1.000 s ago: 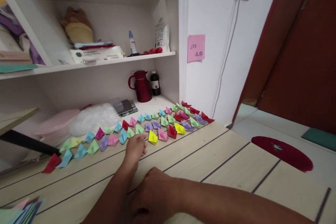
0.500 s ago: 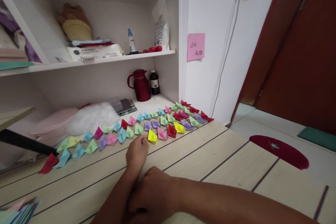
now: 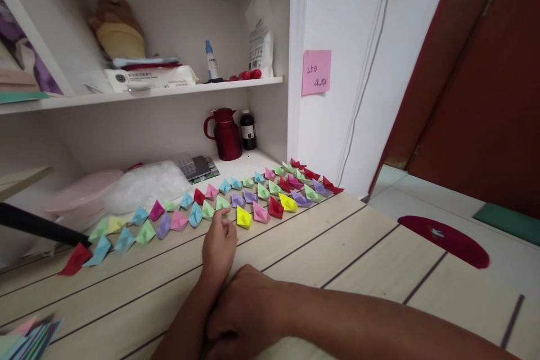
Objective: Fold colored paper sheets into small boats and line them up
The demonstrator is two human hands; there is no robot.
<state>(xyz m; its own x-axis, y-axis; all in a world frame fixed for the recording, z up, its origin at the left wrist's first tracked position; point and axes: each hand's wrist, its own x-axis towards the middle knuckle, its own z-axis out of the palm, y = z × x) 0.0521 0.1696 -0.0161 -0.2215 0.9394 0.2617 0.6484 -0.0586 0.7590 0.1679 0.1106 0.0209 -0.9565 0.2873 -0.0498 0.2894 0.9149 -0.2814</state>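
Rows of folded paper boats in many colours stand on the wood-look table (image 3: 320, 247). My left hand (image 3: 219, 239) is just left of a yellow paper boat (image 3: 243, 217), its index finger stretched towards a light green boat (image 3: 222, 203) and the other fingers loosely bent and apart. I see nothing in it. My right hand (image 3: 248, 312) rests curled into a fist against my left forearm, nothing visible in it; its palm side is hidden. A pink boat (image 3: 261, 212) and a dark red boat (image 3: 276, 207) stand right of the yellow one.
Behind the boats, a white shelf (image 3: 236, 88) holds a plush toy (image 3: 120, 28) and wipes pack (image 3: 152, 77). Below are a red jug (image 3: 228, 135), dark bottle (image 3: 248, 132) and clear plastic bag (image 3: 145, 187). Coloured paper sheets (image 3: 36, 340) lie at front left.
The fingers of my left hand have loosened from a pinch beside the yellow boat, and the index finger now stretches forward. My right fist stays in place. The view has shifted slightly.
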